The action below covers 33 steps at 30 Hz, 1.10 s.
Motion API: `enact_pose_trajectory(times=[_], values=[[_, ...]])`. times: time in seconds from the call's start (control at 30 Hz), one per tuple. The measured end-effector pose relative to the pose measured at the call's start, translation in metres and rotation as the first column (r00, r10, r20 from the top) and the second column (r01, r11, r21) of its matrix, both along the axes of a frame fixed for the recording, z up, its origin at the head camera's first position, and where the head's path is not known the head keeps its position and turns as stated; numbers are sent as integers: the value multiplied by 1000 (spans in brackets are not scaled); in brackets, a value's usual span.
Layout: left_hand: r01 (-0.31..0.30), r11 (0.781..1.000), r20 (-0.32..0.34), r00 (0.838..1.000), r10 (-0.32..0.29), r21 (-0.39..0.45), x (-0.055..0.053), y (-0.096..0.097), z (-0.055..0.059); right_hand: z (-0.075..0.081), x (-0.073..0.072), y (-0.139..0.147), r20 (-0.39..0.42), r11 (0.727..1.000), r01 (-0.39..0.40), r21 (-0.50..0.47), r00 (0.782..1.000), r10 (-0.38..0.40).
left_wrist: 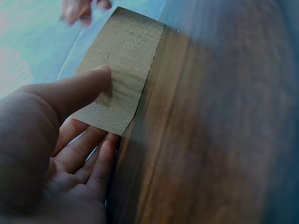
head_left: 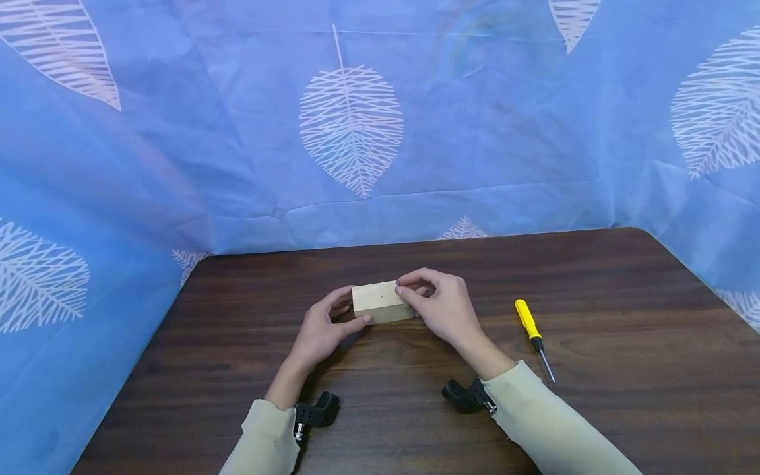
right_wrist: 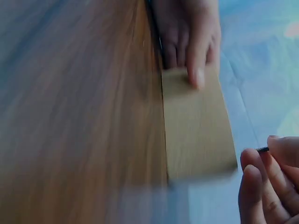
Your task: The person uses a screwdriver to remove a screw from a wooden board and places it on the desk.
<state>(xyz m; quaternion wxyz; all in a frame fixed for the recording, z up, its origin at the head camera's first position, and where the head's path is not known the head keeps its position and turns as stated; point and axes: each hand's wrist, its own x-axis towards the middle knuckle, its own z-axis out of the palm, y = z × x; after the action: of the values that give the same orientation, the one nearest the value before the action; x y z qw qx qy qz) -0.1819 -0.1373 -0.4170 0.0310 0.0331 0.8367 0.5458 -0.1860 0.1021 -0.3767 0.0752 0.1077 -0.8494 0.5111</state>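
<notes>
A pale wooden block [head_left: 382, 313] rests on the dark table, with a small dark hole in its top face. My left hand [head_left: 320, 333] grips the block's left end, its thumb [left_wrist: 88, 88] on the near side face and its fingers around the far side. Between thumb and fingertips, my right hand [head_left: 442, 307] pinches a small dark screw [right_wrist: 263, 150] close over the top of the block's right end. Most of the screw is hidden by the fingers. In the right wrist view that hand is beside the block [right_wrist: 198, 130].
A yellow-handled screwdriver [head_left: 527, 320] lies on the table to the right of my right hand, its shaft toward me. Beyond the wood-grain table [head_left: 285, 270] hangs a blue cloth [head_left: 249, 132] with white leaf prints.
</notes>
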Motion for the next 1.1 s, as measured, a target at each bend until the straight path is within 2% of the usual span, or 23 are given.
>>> enact_pose_trajectory(times=[0.17, 0.33, 0.53, 0.63, 0.8, 1.1], values=[[2, 1000, -4, 1000, -2, -2, -4, -5, 2, -4, 5, 32, 153, 996, 93, 5, 984, -93], [-10, 1000, -7, 1000, 10, -23, -3, -14, 4, -11, 8, 47, 243, 990, 114, 77, 961, -130], [-15, 1000, 4, 1000, 15, -25, 1, -21, 3, -15, 14, 49, 250, 962, 104, 252, 954, -169], [-15, 1000, 6, 1000, 16, -26, 3, -22, 5, -14, 17, 49, 252, 946, 107, 306, 949, -189], [-23, 999, 8, 1000, 23, -33, 5, -24, 8, -11, 20, 49, 262, 937, 87, 338, 948, -183], [-16, 999, 21, 1000, 16, -32, 5, -26, 6, -12, 25, 47, 270, 932, 85, 353, 944, -189]])
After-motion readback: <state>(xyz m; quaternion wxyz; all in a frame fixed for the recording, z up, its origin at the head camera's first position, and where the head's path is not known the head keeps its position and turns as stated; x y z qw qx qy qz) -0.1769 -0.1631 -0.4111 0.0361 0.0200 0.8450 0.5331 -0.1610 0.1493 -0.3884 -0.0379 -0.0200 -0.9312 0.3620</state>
